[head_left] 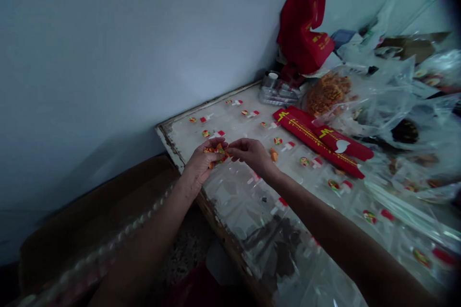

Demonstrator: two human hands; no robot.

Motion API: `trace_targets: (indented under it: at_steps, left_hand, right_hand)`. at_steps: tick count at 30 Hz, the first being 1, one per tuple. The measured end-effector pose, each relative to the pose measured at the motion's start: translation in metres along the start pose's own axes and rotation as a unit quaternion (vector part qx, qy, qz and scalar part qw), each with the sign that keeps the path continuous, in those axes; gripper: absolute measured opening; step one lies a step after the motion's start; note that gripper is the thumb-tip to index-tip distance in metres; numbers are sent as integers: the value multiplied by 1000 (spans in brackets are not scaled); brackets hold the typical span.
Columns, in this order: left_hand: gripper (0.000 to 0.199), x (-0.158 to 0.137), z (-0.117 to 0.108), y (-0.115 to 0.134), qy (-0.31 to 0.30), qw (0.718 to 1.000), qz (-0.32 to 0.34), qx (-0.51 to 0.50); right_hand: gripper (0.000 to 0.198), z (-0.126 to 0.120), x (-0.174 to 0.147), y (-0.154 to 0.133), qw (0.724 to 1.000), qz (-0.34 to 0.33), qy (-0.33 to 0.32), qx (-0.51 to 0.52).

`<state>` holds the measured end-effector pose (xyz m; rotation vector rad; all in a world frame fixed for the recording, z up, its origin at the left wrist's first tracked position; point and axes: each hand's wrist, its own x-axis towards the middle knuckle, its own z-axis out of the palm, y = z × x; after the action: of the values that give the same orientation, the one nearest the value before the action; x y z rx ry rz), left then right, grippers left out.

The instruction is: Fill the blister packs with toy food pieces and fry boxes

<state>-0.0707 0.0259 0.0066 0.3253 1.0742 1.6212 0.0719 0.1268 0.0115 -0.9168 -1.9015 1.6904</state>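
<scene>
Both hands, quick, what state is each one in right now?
Left hand: closed, holding small orange pieces.
Right hand: closed in a pinch at those pieces; whether it grips one can't be told.

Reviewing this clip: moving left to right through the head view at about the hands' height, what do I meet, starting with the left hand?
Left hand with small orange pieces, right hand, loose orange piece, red strips with yellow print, clear plastic bags.
</scene>
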Motion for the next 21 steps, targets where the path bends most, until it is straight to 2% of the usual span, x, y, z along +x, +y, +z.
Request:
trace_targets:
  at_steps: [3, 5, 7, 9, 11, 13, 15, 18, 21]
  left_hand:
    - [56, -5, 11, -11, 0, 1000, 6, -6]
    - [59, -9, 17, -16, 2, 1000, 8, -5]
    - [59, -11, 21, -18, 0, 1000, 15, 9]
    - [55, -11, 21, -21, -1, 998, 32, 52]
    - [49, -11, 18, -24, 2, 992, 59, 115]
    - [46, -11, 16, -27, -5, 982, 80, 170]
    - [47, -12, 17, -29, -19, 974, 82, 209]
    - [50, -9, 24, -28, -17, 967, 65, 246]
    - [45, 0, 27, -17, 19, 975, 64, 211]
  right_hand:
    - [47, -3, -10, 8, 998, 16, 29, 58]
    - [43, -11, -17, 7, 991, 40, 44, 120]
    - [29, -23, -24, 3, 971, 95, 54, 212]
    - [15, -35, -30, 0, 939, 158, 50, 302]
    - [9, -42, -36, -1, 918, 196, 36, 342]
    - [7, -42, -40, 1, 926, 199, 35, 320]
    - [16, -36, -42, 4, 953, 173, 20, 247]
    - [30, -29, -35, 4, 989, 87, -15, 115]
    - [24, -36, -19, 2, 1000, 1, 21, 20]
